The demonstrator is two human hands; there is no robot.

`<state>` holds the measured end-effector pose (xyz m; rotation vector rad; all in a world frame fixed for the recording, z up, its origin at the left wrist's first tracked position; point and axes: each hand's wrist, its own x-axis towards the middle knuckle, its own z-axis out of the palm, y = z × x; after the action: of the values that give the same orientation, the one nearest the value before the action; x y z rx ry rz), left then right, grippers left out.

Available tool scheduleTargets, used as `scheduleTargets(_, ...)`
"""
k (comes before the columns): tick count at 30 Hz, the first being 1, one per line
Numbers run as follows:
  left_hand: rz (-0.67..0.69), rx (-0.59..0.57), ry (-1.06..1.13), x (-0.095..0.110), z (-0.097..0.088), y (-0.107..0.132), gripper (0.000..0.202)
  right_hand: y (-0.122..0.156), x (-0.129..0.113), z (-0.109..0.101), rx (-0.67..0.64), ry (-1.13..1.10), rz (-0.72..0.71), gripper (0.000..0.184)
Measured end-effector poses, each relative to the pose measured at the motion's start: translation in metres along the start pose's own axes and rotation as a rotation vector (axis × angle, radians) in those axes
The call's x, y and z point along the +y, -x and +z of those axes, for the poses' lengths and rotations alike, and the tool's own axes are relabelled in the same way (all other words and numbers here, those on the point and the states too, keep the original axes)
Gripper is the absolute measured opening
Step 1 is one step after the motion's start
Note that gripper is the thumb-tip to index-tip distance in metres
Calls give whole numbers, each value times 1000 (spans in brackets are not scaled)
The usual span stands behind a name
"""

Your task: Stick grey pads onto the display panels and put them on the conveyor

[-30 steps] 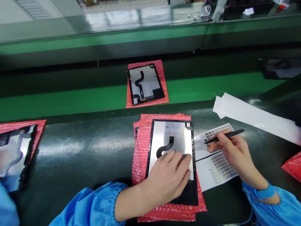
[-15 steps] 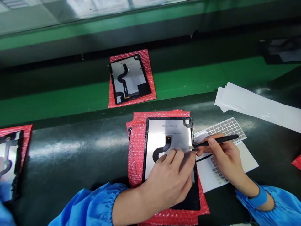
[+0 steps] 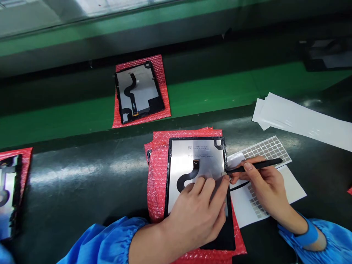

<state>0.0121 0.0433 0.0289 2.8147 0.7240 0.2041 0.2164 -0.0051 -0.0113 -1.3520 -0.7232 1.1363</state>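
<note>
Red wrap [image 3: 157,183] carries panel [image 3: 207,165]: probably light, stiff, slick, fragile; hold by edges. Left grip [image 3: 195,211], loosely spread, grasping nothing, rests on it. Black tool [image 3: 266,162] at panel's right edge, pinched in right grip [image 3: 265,185].

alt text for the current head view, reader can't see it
A left hand rests on a flat black-framed silver panel atop red bubble-wrap sheets; the right hand holds a slim black pointed tool at its right edge. White sheets with grey squares lie alongside.
</note>
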Motion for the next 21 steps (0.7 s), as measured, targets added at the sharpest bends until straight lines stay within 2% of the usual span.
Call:
scheduleTargets(16, -8, 19, 19, 1, -1, -1, 51, 2, 2, 0, 21, -63, 11, 17)
scheduleTargets(21, -16, 6, 19, 1, -1, -2, 51, 2, 0, 0, -23, -62, -12, 18)
